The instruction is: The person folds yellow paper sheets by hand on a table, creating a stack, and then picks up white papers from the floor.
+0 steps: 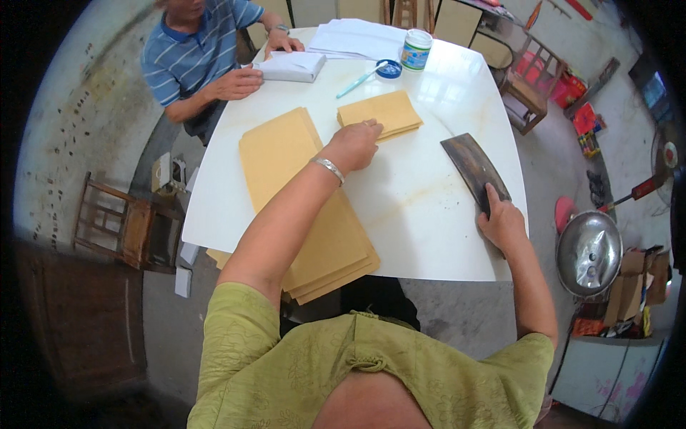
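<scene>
My left hand point(356, 145) reaches across the table, its fingertips on the near edge of a small stack of folded brown paper point(383, 110). My thumb is hidden, so whether the hand grips the stack is unclear. Under my left forearm lies a larger pile of flat brown paper sheets point(327, 230), overhanging the table's near edge. On the right, my right hand point(502, 220) holds a dark, broad-bladed cleaver point(471, 161) by its near end, index finger along the blade. The blade points away from me and appears to lie flat on the white table point(423, 214).
Across the table a person point(201, 59) has both hands at a white paper packet point(292, 67). Beyond are white sheets point(356, 38), an open jar point(416, 51), its blue lid point(389, 69) and a light-blue brush point(362, 80). Wooden chairs point(134, 230) stand around; a metal pan point(589, 254) is at right.
</scene>
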The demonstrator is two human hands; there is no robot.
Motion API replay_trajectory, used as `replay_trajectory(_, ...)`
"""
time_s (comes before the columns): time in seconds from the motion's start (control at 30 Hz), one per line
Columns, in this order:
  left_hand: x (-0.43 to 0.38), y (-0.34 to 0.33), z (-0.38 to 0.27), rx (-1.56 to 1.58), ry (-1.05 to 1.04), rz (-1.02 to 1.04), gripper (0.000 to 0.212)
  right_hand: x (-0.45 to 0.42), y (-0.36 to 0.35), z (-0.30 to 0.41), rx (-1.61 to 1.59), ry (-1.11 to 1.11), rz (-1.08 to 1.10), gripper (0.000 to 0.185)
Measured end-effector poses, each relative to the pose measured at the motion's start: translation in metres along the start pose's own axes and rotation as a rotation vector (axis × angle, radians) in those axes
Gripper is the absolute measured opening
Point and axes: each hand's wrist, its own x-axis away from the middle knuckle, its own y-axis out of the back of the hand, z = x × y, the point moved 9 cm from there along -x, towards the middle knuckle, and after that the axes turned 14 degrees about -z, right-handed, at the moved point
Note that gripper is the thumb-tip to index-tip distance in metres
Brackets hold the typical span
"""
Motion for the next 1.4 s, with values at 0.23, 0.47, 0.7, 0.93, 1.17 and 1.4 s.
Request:
replay_trajectory(0.23, 0.001, -0.003, 0.000, 0.009, -0.004, -0.011, 0.045, 0.004, -0.004, -0.022, -0.231, -0.025, -0.241, 0.055)
replay_trajectory(0.47, 0.000, -0.005, 0.001, 0.034, -0.019, -0.045, 0.044, -0.005, 0.031, 0.030, -0.381, 0.135, -0.497, 0.051)
replay_trajectory(0.7, 0.008, 0.006, 0.014, 0.214, 0.012, -0.135, 0.035, -0.026, 0.004, 0.081, -0.269, 0.348, -0.504, 0.049)
replay_trajectory(0.93, 0.059, 0.069, 0.015, 0.329, -0.088, -0.460, 0.038, -0.027, 0.010, 0.079, -0.286, 0.272, -0.295, 0.050)
replay_trajectory(1.17, 0.174, 0.164, 0.018, 0.369, 0.045, -0.606, 0.040, -0.028, 0.036, 0.090, -0.175, 0.318, -0.330, 0.054)
replay_trajectory(1.4, 0.294, 0.289, -0.125, 0.220, -0.037, -0.636, 0.023, 0.033, 0.078, 0.190, -0.760, 0.680, -0.227, 0.040)
